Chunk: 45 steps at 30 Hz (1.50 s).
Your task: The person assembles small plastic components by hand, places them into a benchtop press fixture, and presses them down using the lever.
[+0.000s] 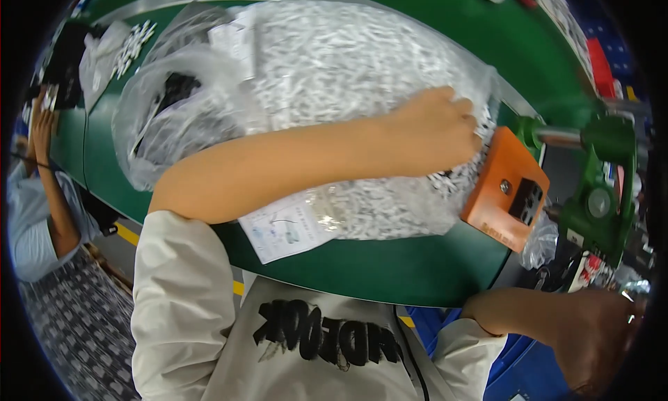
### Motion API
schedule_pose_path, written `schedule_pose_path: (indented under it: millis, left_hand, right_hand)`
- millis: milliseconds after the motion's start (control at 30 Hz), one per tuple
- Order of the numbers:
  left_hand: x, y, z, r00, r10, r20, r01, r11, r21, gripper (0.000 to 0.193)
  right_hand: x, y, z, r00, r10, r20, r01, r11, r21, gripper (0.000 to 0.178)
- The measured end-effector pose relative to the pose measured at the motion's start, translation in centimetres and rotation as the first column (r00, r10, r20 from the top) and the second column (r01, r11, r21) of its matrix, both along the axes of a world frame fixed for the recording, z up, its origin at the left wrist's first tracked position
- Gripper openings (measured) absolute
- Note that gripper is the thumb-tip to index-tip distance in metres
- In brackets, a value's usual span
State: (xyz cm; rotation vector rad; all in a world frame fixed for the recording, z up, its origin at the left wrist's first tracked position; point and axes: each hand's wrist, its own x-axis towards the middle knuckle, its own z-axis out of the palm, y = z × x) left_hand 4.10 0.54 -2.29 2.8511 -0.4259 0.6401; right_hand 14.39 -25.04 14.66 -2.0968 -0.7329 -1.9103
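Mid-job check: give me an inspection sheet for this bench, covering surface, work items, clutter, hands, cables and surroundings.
Surface: green tabletop, largely covered.
Work items: large clear bag of small white pieces; printed sheet at its near edge.
Clutter: crumpled clear bag with dark contents, left; orange block and green metal fixture, right.
Left hand: on the large bag's right part, fingers curled; grip unclear.
Right hand: far right, below the fixture; fingers too dark to judge.
Cables: thin dark cable at left; dark cord down the person's shirt.
Surroundings: co-worker at left; yellow floor marking.
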Motion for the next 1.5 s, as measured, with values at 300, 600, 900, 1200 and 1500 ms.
schedule_pose_path:
  millis: [300, 600, 900, 1200, 1500]
  left_hand:
    - [0.1, -1.1, -0.6, 0.995, 0.08, 0.059, -0.078, 0.996, -0.033, 0.014]
    - [-0.7, -0.4, 0.0, 0.997, 0.011, -0.079, -0.013, 0.999, -0.035, 0.023]
    - [-0.9, 0.2, 0.6, 0.986, -0.043, -0.163, 0.038, 0.999, -0.033, 0.02]
    - [-0.6, -0.4, -1.0, 1.0, -0.011, 0.012, 0.012, 0.99, -0.141, 0.022]
    - [1.3, -1.4, -4.1, 0.91, 0.067, 0.41, 0.15, 0.867, -0.474, 0.012]
  right_hand:
    - [-9.1, 22.8, -7.3, -0.041, 0.691, -0.721, -0.998, 0.012, 0.068, 0.02]
    - [-17.1, 31.7, -11.0, 0.001, 0.476, -0.879, -0.94, -0.301, -0.164, 0.009]
    - [-18.1, 34.8, -14.9, 0.161, 0.472, -0.867, -0.961, -0.126, -0.247, 0.018]
    - [-17.7, 32.1, -13.3, 0.023, 0.736, -0.676, -0.989, -0.083, -0.124, 0.008]
    - [-7.9, 17.8, -7.5, 0.14, 0.547, -0.826, -0.941, 0.334, 0.061, 0.02]
